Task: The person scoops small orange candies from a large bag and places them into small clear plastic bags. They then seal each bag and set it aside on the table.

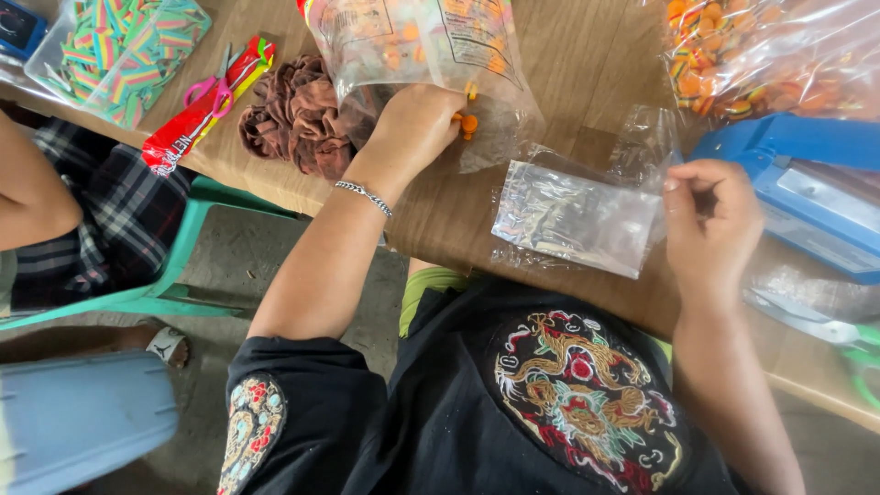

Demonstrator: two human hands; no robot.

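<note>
Candies [467, 119], small and orange, sit pinched in the left hand [414, 124] inside the big clear bag [412, 46]. Right of that bag, the right hand [710, 229] pinches a small clear pouch [577, 215] by its edge.

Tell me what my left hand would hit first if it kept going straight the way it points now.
The left hand points up the table into the big clear bag of orange candies; its fingers already hold a few loose candies at the bag's mouth. So it would likely meet that bag's plastic and contents first, though depth is hard to judge.
</note>
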